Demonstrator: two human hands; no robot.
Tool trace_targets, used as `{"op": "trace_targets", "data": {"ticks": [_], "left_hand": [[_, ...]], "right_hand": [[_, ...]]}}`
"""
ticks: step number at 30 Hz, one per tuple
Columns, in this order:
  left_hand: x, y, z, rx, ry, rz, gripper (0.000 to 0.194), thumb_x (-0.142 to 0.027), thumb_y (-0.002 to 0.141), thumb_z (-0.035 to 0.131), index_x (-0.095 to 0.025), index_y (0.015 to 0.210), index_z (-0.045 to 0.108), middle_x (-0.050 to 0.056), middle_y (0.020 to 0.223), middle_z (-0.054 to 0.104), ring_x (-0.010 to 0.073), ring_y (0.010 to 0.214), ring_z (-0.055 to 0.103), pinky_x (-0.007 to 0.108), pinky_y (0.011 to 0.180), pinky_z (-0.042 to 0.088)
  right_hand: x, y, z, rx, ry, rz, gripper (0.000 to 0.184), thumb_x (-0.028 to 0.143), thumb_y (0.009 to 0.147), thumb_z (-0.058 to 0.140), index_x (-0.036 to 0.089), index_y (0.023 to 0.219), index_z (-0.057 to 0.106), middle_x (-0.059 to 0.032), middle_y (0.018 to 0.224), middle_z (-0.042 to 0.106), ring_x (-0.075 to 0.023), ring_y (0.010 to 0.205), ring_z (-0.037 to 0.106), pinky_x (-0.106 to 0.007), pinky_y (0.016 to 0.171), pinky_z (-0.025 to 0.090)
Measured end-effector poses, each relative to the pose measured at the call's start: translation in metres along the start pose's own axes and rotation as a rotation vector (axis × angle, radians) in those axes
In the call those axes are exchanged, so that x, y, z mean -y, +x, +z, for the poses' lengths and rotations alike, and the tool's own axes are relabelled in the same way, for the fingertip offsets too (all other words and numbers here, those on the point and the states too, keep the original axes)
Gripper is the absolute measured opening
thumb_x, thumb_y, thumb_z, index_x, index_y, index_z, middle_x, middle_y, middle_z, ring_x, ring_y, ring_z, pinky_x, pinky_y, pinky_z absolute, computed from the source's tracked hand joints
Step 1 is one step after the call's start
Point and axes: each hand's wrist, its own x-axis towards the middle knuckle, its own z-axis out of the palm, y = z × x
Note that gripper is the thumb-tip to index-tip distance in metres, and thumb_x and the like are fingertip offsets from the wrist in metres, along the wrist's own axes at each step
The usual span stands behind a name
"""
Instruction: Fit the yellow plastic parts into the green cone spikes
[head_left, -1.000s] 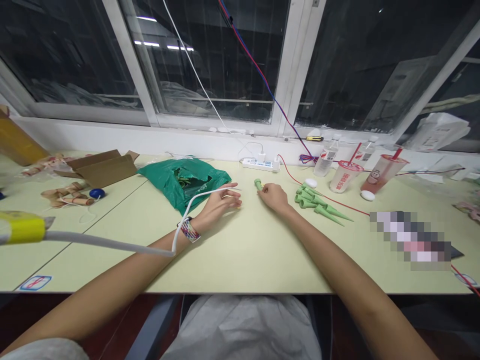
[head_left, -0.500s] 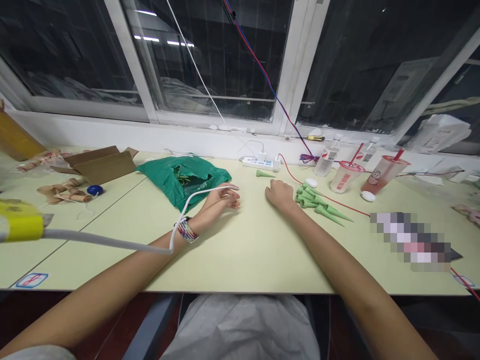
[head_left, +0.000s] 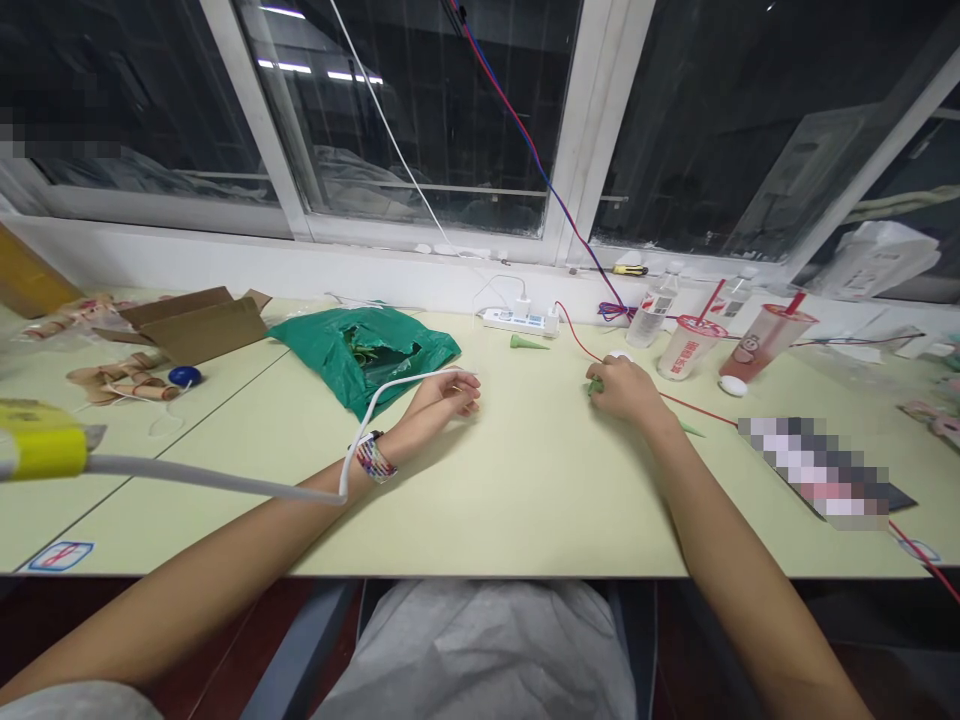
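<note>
On the table, my left hand rests on its side just right of the green plastic bag. Its fingers are loosely curved and apart, with nothing seen in them. A white cable crosses the view in front of that wrist and hand. My right hand is over the pile of green cones, fingers curled down and closed on a green cone that shows at the fingertips. The hand hides most of the pile; one cone's tip sticks out to the right. Another green cone lies apart, near the power strip.
A white power strip stands by the window wall. Two drink cups with straws and clear bottles are at back right. A red wire runs behind my right hand. A cardboard box and wooden pieces lie left.
My right hand has moved right, from bare table beside the pile to over the green cones, and now covers most of them. My left hand has stayed in place.
</note>
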Motion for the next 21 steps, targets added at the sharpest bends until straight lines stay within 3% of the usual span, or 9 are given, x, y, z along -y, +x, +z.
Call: {"op": "trace_targets", "data": {"ticks": [4,7,11,13,15,17,19,21], "left_hand": [[-0.006,-0.002,0.003,-0.005,0.009,-0.011,0.026,-0.037,0.084,0.072,-0.018,0.101,0.067,0.006,0.097,0.066,0.0187,0.084,0.068,0.032,0.076,0.059],[-0.009,-0.003,0.004,-0.007,-0.004,-0.015,0.025,-0.035,0.083,0.072,-0.018,0.1,0.067,0.006,0.096,0.066,0.0187,0.083,0.068,0.032,0.074,0.059],[-0.009,-0.004,0.004,0.037,0.01,0.022,0.016,-0.031,0.084,0.068,-0.019,0.094,0.068,0.004,0.09,0.067,0.018,0.081,0.067,0.031,0.072,0.057],[-0.008,-0.005,0.005,0.073,0.074,0.065,0.013,-0.031,0.086,0.066,-0.018,0.089,0.07,0.005,0.088,0.068,0.0185,0.082,0.067,0.031,0.075,0.056],[-0.008,-0.006,0.007,0.086,0.169,0.113,0.018,-0.035,0.088,0.066,-0.019,0.093,0.074,0.006,0.093,0.071,0.0201,0.087,0.069,0.032,0.08,0.056],[-0.009,-0.008,0.011,0.083,0.225,0.153,0.029,-0.04,0.09,0.068,-0.021,0.111,0.075,0.007,0.1,0.073,0.0217,0.094,0.07,0.034,0.086,0.056],[-0.01,-0.01,0.014,0.096,0.2,0.165,0.045,-0.044,0.091,0.07,-0.024,0.131,0.068,0.007,0.105,0.074,0.0226,0.099,0.071,0.035,0.091,0.056],[-0.012,-0.011,0.017,0.117,0.146,0.153,0.054,-0.045,0.09,0.072,-0.025,0.139,0.063,0.007,0.104,0.075,0.023,0.1,0.071,0.036,0.09,0.056]], "right_hand": [[0.002,0.002,0.003,-0.017,0.021,-0.055,0.038,0.01,0.078,0.06,0.018,0.112,0.076,-0.0137,0.109,0.071,-0.0303,0.107,0.058,-0.037,0.085,0.044],[0.005,0.0,-0.003,-0.145,0.153,-0.066,0.036,0.014,0.079,0.061,0.018,0.112,0.074,-0.0126,0.106,0.068,-0.0285,0.102,0.06,-0.038,0.084,0.047],[0.017,0.001,-0.016,-0.46,0.662,-0.109,0.04,0.021,0.079,0.065,0.024,0.119,0.067,-0.0059,0.105,0.064,-0.0196,0.085,0.061,-0.036,0.082,0.051],[0.029,0.002,-0.019,-0.525,1.011,-0.132,0.035,0.026,0.08,0.067,0.025,0.115,0.065,-0.0033,0.1,0.062,-0.0176,0.082,0.06,-0.035,0.08,0.054],[0.047,0.002,-0.017,-0.449,1.36,-0.137,0.034,0.034,0.08,0.071,0.025,0.112,0.064,-0.0022,0.098,0.061,-0.0173,0.083,0.061,-0.034,0.075,0.057],[0.068,0.001,-0.011,-0.259,1.605,-0.126,0.038,0.04,0.078,0.077,0.025,0.111,0.065,-0.002,0.098,0.061,-0.017,0.081,0.063,-0.034,0.071,0.059],[0.092,-0.003,-0.005,-0.059,1.697,-0.122,0.045,0.042,0.073,0.084,0.024,0.11,0.065,-0.0012,0.096,0.062,-0.0159,0.076,0.065,-0.035,0.069,0.061],[0.114,-0.006,0.0,0.069,1.73,-0.107,0.05,0.043,0.068,0.089,0.023,0.107,0.065,-0.0004,0.093,0.063,-0.016,0.072,0.068,-0.036,0.069,0.062]]}}
